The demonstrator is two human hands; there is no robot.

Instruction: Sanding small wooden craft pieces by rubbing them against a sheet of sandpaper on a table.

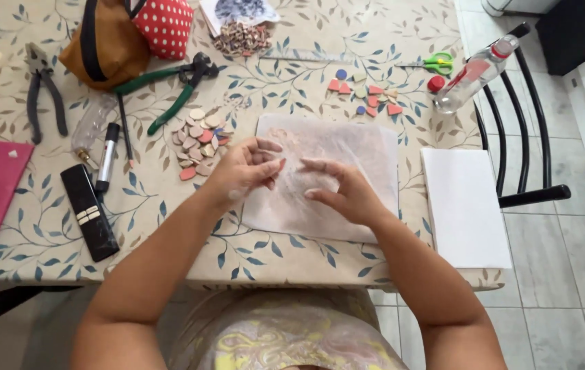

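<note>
Both hands sit over the pale sheet (323, 175) on the table (46, 219): left hand (241, 171) grip pinched, contents too small to tell, right hand (347, 192) loosely spread on the sheet, tile pile (200, 140) just left of the left grip.

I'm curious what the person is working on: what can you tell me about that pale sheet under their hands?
The pale sheet is a thin, whitish, slightly pink, crinkled-looking piece, like tissue or baking paper, roughly rectangular. It lies flat on the leaf-patterned tablecloth near the table's front edge. The left hand and right hand rest on its middle, their fingers close together; whether they pinch something small cannot be told. A heap of small pinkish tile pieces lies just beside it.
</note>
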